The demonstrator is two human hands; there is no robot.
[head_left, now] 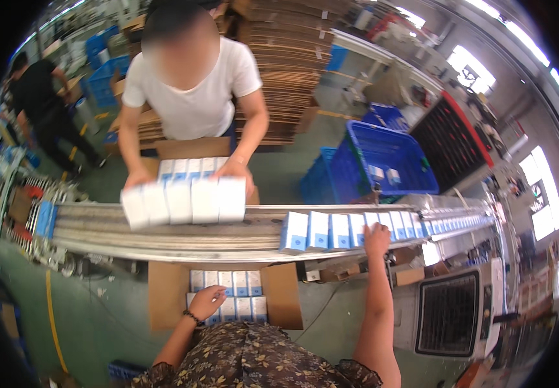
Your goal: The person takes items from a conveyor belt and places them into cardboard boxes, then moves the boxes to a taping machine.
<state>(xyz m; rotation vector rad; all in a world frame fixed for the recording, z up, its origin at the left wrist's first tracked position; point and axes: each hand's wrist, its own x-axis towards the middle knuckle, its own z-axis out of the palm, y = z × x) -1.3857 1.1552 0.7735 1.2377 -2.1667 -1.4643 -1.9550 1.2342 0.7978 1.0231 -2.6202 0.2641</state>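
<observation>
Small white-and-blue boxes [328, 231] stand in a row on the conveyor [266, 227] in front of me. My right hand [376, 239] is stretched forward to that row, its fingers bent around one of the boxes; its fingertips are partly hidden among them. Just below the conveyor's near edge sits an open carton [282, 313] holding two rows of the same boxes [243, 308]. Over this carton's left part my left hand [207, 302] hovers, empty, with its fingers loosely apart.
Across the conveyor a person [192, 97] holds several white boxes [186, 202] side by side, above another partly filled carton [192, 147]. Behind are stacked flat cardboard [286, 71] and a blue crate [389, 158]. A grilled machine [451, 310] stands at right; another worker [47, 107] is far left.
</observation>
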